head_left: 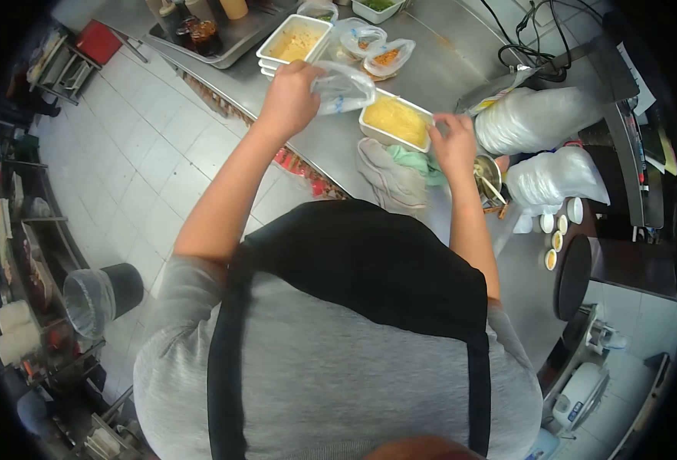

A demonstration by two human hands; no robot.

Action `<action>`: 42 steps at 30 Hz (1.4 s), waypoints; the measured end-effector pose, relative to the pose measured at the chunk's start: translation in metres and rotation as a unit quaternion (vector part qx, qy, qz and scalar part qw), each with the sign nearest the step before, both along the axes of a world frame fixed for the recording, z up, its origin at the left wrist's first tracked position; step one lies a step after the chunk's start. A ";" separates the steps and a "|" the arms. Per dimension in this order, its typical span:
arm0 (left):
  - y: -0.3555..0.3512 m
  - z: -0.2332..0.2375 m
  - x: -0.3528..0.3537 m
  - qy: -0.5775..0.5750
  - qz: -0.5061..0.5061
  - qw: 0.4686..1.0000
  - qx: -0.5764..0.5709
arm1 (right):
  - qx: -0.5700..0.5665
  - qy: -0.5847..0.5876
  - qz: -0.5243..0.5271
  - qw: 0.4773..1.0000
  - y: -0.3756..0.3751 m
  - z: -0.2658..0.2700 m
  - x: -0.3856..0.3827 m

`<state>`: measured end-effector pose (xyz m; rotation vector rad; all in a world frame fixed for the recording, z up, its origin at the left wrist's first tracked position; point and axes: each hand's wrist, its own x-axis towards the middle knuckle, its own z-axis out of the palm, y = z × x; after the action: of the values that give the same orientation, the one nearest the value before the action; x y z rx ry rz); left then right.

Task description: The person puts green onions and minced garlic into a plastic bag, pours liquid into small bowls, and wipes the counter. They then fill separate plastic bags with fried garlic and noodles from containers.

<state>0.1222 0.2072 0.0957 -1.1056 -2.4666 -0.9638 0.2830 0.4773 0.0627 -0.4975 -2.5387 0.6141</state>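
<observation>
My left hand (pixel 292 96) is closed on a clear plastic bag (pixel 344 86) with blue print, held just left of a white container (pixel 388 139) on the steel counter. Shredded or grated yellow food (pixel 394 119) fills that container. At its right end, my right hand (pixel 455 146) has its thumb and fingers on the rim. Another white container (pixel 266 54), holding pale yellow food (pixel 296 40), sits on a stack beyond my left hand. A grey cloth (pixel 392 176) and a green cloth (pixel 417 162) lie in front of the yellow food's container.
Plastic bags of orange food (pixel 388 57) stand behind. On the right are stacks of clear plastic lids or bowls (pixel 534 119), a metal bowl (pixel 490 172) with a utensil, and several small cups (pixel 557 241). A tray (pixel 239 46) of bottles is at the back left.
</observation>
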 end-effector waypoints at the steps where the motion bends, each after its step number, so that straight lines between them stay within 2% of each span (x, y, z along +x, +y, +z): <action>1: 0.008 0.001 -0.002 0.013 -0.004 1.000 0.003 | 0.021 0.034 0.043 0.998 -0.002 0.005 -0.011; 2: 0.016 0.000 -0.006 0.028 -0.008 1.000 0.004 | 0.040 0.069 0.087 0.993 -0.005 0.007 -0.022; 6: 0.043 -0.002 -0.018 0.058 -0.015 0.998 0.029 | 0.124 0.003 0.122 0.985 -0.009 -0.002 -0.061; 8: 0.049 -0.006 -0.026 0.051 -0.013 0.999 -0.001 | 0.152 -0.048 0.120 0.980 -0.005 -0.004 -0.066; 11: 0.051 -0.018 -0.032 0.023 -0.008 0.999 -0.022 | 0.160 -0.175 0.184 0.954 0.005 0.002 -0.053; 17: 0.052 -0.029 -0.030 0.008 -0.009 0.999 -0.033 | 0.082 -0.195 0.255 0.944 -0.027 0.038 -0.054; 20: 0.048 -0.028 -0.032 0.011 -0.010 1.000 -0.024 | 0.141 -0.294 0.231 0.917 -0.042 0.031 -0.071; 23: 0.044 -0.031 -0.032 0.003 -0.012 1.000 -0.013 | 0.164 -0.291 0.277 0.901 -0.030 0.025 -0.079; 32: 0.037 -0.022 -0.029 -0.013 -0.018 1.000 -0.012 | 0.260 -0.362 0.250 0.859 -0.040 0.035 -0.067; 35: 0.035 -0.023 -0.027 -0.021 -0.019 0.999 -0.019 | 0.259 -0.374 0.264 0.851 -0.029 0.026 -0.071; 38: 0.034 -0.025 -0.026 -0.025 -0.014 0.999 -0.027 | 0.229 -0.340 0.320 0.854 -0.011 0.027 -0.073; 41: 0.033 -0.024 -0.027 -0.020 -0.015 0.999 -0.034 | 0.167 -0.341 0.306 0.873 -0.022 0.043 -0.066; 42: 0.033 -0.024 -0.026 -0.017 -0.018 0.999 -0.036 | 0.186 -0.350 0.289 0.871 -0.027 0.040 -0.063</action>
<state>0.0962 0.2404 0.0718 -1.1694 -2.5346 -0.9178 0.2203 0.4501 0.1026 0.2608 -3.4264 0.0999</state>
